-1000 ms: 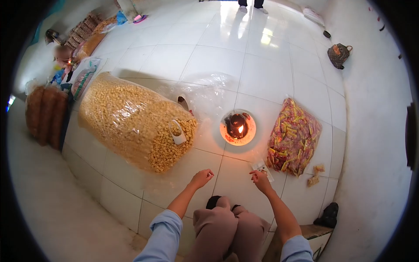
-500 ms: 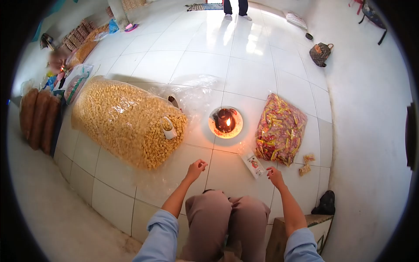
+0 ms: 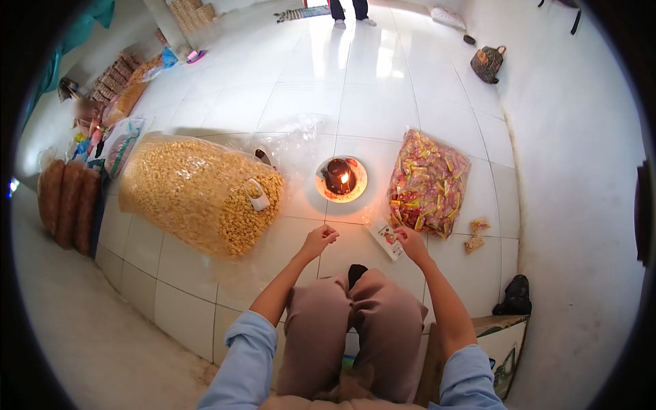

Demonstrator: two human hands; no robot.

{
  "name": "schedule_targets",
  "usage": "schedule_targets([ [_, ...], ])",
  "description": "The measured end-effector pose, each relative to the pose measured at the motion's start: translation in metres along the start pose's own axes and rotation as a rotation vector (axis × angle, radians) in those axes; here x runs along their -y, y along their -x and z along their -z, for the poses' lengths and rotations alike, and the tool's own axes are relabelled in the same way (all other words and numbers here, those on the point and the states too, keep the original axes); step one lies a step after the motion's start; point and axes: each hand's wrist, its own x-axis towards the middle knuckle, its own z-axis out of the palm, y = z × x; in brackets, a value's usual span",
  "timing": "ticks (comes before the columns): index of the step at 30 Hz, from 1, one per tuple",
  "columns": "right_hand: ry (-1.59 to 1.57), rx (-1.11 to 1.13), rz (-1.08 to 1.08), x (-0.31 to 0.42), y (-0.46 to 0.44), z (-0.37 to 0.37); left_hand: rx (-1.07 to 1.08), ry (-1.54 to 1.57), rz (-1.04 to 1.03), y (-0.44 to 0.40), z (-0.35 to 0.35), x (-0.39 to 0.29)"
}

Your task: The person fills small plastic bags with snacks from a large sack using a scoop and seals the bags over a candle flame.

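My left hand [image 3: 321,241] hovers over the tiles in front of me with its fingers curled together; whether anything small is in them I cannot make out. My right hand [image 3: 411,242] is at the upper right edge of a flat white printed plastic packet [image 3: 387,239], fingers pinched; what they grip is hidden. Beyond my hands, a lit candle [image 3: 344,179] burns on a dark mound in a plate [image 3: 355,194]. A big clear bag of yellow puffed snack pieces [image 3: 184,188] lies open on the left, with a white scoop [image 3: 258,197] on the pieces.
To the right lies a clear bag of small red-and-yellow sachets [image 3: 430,184], with two small filled packets [image 3: 474,242] beside it. Tall brown-filled bags [image 3: 68,201] stand far left. A wooden box [image 3: 502,342] is near my right arm. Someone's legs [image 3: 352,10] show at the back.
My view has shifted and tilted slightly. My right hand has moved from beside the printed packet onto its edge. My left hand remains curled over the floor.
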Motion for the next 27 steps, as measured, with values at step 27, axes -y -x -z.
schedule_targets([
  [27, 0.633, 0.259, 0.270, -0.054, -0.135, -0.104, -0.020, -0.117, -0.103, -0.135, -0.094, 0.099],
])
